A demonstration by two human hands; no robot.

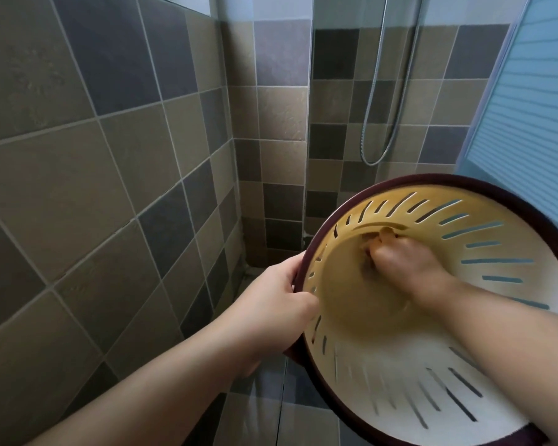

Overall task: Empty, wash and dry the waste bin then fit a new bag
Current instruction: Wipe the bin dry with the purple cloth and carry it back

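Left hand (281, 304) grips the waste bin (464, 397) rim; right hand (406, 262) fingers clenched inside it.

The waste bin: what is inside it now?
Inside the waste bin only the right hand shows, fingers curled against the bottom. Whether it holds a cloth is hidden. No rubbish or bag shows.

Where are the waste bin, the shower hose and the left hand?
waste bin (438, 217): head view, slotted inner wall.
shower hose (372, 160): head view, bottom of its loop.
left hand (277, 297): head view, back of hand at the rim.
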